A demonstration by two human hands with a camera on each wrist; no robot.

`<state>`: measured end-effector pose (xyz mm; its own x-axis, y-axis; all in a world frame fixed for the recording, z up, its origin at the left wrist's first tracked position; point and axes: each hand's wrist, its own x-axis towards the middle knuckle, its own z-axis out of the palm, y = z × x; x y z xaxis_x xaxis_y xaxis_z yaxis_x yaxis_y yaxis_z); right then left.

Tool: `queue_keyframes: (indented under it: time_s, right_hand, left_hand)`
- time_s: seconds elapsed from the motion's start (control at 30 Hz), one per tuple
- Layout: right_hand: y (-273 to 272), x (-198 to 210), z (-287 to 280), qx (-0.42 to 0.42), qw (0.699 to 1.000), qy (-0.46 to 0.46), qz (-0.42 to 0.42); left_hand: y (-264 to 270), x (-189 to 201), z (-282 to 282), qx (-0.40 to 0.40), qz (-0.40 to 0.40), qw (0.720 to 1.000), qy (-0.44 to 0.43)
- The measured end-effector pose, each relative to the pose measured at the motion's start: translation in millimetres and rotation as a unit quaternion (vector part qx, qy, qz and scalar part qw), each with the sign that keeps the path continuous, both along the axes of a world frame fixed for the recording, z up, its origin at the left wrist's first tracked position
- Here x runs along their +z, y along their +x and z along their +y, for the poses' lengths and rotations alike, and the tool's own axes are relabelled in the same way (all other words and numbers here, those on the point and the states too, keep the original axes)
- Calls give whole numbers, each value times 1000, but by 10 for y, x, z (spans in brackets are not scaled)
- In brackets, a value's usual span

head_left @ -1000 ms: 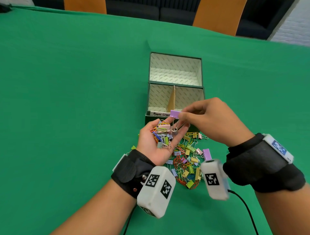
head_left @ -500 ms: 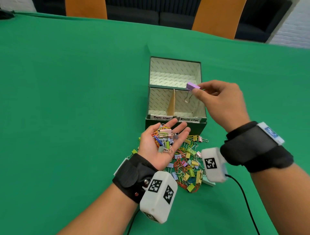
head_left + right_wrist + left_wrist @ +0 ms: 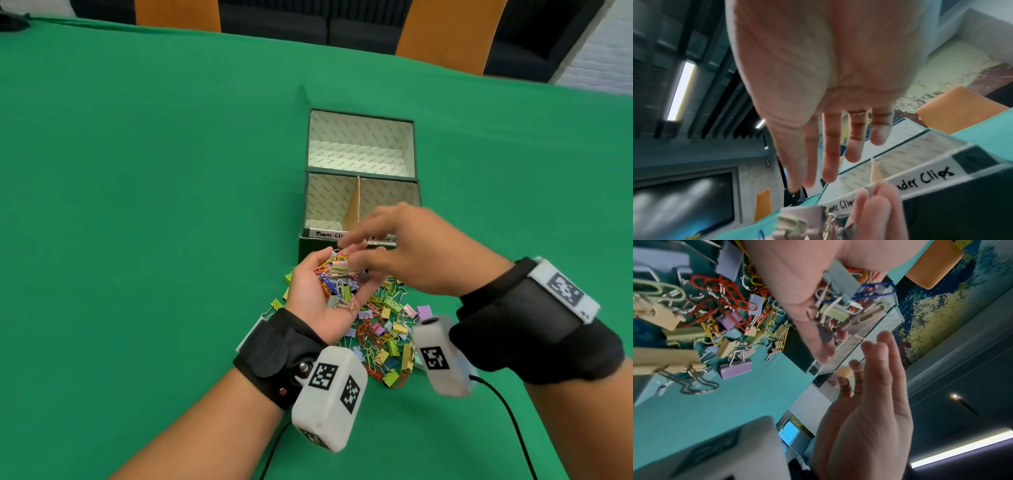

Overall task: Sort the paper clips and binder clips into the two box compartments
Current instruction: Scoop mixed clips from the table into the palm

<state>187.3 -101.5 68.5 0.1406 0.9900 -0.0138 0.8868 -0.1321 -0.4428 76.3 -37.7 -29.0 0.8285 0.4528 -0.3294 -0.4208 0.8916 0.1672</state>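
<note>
My left hand [image 3: 310, 294] lies palm up just in front of the box and carries a handful of mixed paper clips and binder clips [image 3: 337, 279], which the left wrist view shows as clips in the palm [image 3: 844, 305]. My right hand [image 3: 376, 253] hovers blurred over that palm with straight fingers [image 3: 830, 162] and holds nothing. The dark green box [image 3: 305, 205] has a cardboard divider [image 3: 354, 205] and front labels "Paper Clips" [image 3: 329, 235] on the left and "Binder Clips" [image 3: 931, 177] on the right. My right hand hides the right compartment's floor.
A pile of coloured clips [image 3: 383, 337] lies on the green tablecloth [image 3: 154, 205] between my wrists. The box's open lid [image 3: 359, 144] rests behind the compartments. A black cable [image 3: 507, 411] runs from my right wrist. Orange chairs [image 3: 445, 34] stand beyond the table's far edge.
My right hand lifted a purple binder clip from the left palm, carried it over the right compartment, and has come back empty above the palm. The left hand stayed put.
</note>
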Motion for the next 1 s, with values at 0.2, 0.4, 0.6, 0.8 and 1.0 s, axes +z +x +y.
queue_keyframes:
  time_s: [0.2,0.4,0.6,0.8,1.0]
  right_hand:
    - [-46,-198,32,15,997,-53,-56]
    - [27,-100,-3,-6,999,-39,9]
    - [50,3,-17,-31,992,-12,125]
    - [15,34,-32,-59,966,57,244]
    - [-12,17,-50,-67,957,67,272]
  left_hand:
    - [-22,-4,4,-24,12,1000,5]
    - [3,-48,-15,-21,-8,1000,22]
    - [8,-21,-24,-21,-9,998,59]
    - [5,-52,12,-20,-8,999,24]
    - [8,-54,13,-18,-14,1000,16]
